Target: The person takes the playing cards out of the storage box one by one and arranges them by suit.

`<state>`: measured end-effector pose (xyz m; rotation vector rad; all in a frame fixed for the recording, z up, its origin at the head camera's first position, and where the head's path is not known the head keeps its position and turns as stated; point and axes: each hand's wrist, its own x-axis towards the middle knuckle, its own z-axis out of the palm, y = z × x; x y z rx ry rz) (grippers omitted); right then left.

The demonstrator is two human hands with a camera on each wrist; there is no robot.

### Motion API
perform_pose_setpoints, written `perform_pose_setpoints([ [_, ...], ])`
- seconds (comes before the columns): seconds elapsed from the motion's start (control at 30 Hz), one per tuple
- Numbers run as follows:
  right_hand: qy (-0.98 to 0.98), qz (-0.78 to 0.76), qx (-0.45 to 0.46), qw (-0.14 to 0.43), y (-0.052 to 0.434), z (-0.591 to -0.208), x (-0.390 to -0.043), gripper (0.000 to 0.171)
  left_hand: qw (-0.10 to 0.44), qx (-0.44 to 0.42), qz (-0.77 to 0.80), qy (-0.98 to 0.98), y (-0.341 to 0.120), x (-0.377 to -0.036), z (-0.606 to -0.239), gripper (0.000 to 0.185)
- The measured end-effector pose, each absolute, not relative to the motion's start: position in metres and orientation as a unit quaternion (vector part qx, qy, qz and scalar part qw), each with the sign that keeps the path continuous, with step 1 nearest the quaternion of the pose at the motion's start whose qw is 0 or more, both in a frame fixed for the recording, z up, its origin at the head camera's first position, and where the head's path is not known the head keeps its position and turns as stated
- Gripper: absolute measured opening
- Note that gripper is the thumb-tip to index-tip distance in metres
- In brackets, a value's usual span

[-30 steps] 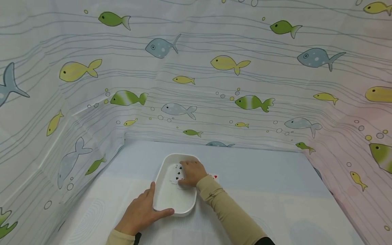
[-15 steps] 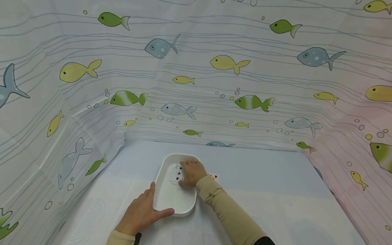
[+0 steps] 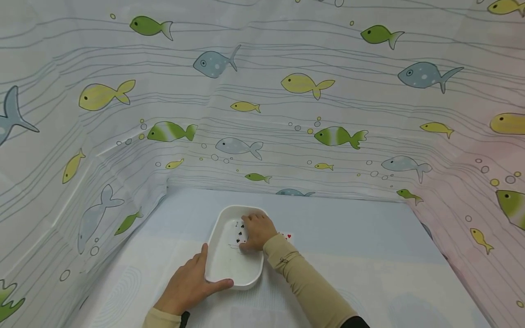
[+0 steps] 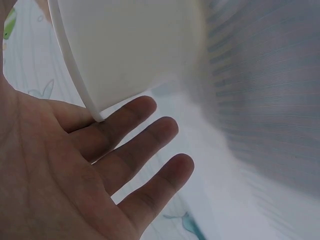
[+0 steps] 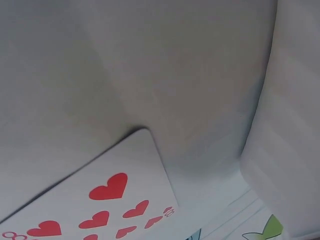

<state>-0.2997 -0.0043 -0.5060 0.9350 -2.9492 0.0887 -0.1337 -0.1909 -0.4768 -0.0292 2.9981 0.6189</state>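
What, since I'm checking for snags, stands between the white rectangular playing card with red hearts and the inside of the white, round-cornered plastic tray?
The raised right wall of the tray, since the hearts card lies outside it. The right hand and its beige fabric sleeve also span that side.

Left sleeve (image 3: 161, 319) tan, black strap (image 3: 184, 320) beside it; right sleeve (image 3: 307, 284) tan, wrinkled, black band (image 3: 356, 323) at near end.
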Motion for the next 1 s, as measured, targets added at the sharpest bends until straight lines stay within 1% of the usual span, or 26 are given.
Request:
perform_pose_setpoints([
  [0.23, -0.951, 0.033, 0.305, 0.020, -0.0045, -0.5083, -0.3001, 0.094, 0.040, -0.010, 0.201, 0.979, -0.1909, -0.1325, -0.4768, 0.135],
  [0.33, -0.951, 0.036, 0.307, 0.014, -0.0038, -0.5065, -0.2987, 0.095, 0.039, -0.009, 0.199, 0.979, -0.1911, -0.1322, -0.4774, 0.135],
  [0.6, -0.947, 0.046, 0.317, 0.020, -0.0022, -0.5045, -0.2986, 0.096, 0.034, -0.006, 0.195, 0.980, -0.1912, -0.1322, -0.4780, 0.135],
  [1.0, -0.936, 0.082, 0.341, 0.032, 0.0031, -0.5048, -0.3017, 0.093, 0.035, -0.005, 0.197, 0.980, -0.1911, -0.1337, -0.4787, 0.134],
])
